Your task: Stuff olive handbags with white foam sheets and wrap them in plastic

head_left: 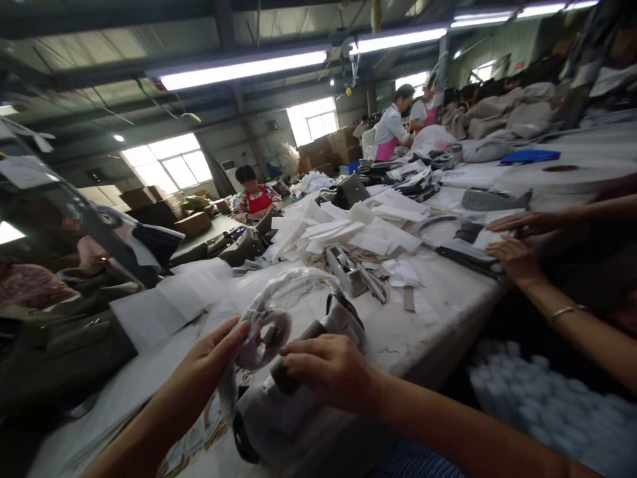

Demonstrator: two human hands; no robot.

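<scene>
A grey handbag (pixel 298 425) lies at the table's near edge, with its strap (pixel 293 273) wrapped in clear or white film and arched above it. My left hand (pixel 223 345) is closed, thumb and fingers pinching a ring-shaped roll that looks like clear tape (pixel 263 342) beside the strap. Over the top of the bag, my right hand (pixel 331 368) curls its fingers round a dark grey-green padded part. Its fingertips are partly hidden. Beyond the bag sits a tape dispenser or similar grey metal item (pixel 346 269) among paper scraps.
White sheets (pixel 343 226) are heaped across the table (pixel 448 285). At right, another person's hands (pixel 517 245) work on a wrapped bag. Dark bags (pixel 64 345) lie at left. White rolls (pixel 527 392) fill the space below right. Several people stand or sit farther back.
</scene>
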